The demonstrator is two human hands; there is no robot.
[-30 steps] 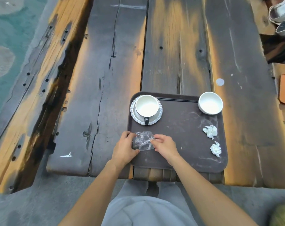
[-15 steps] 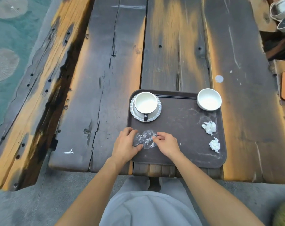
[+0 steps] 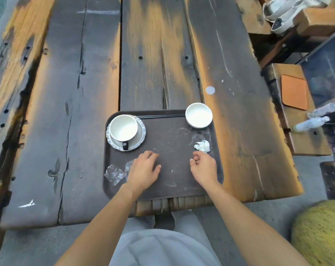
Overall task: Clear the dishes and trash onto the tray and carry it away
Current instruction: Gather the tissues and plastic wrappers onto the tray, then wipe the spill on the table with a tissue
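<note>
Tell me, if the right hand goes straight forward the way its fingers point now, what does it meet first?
Most likely the crumpled white napkin, which lies on the tray just beyond the right hand. Height above the tray is unclear.

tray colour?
Dark brown tray, scuffed with pale marks; head view, the only one.

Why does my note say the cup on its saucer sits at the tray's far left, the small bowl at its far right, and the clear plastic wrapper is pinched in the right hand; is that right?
One detail is wrong. In the head view the clear plastic wrapper lies on the tray beside the left hand; the right hand holds nothing. The cup, saucer and small bowl are as stated.
</note>
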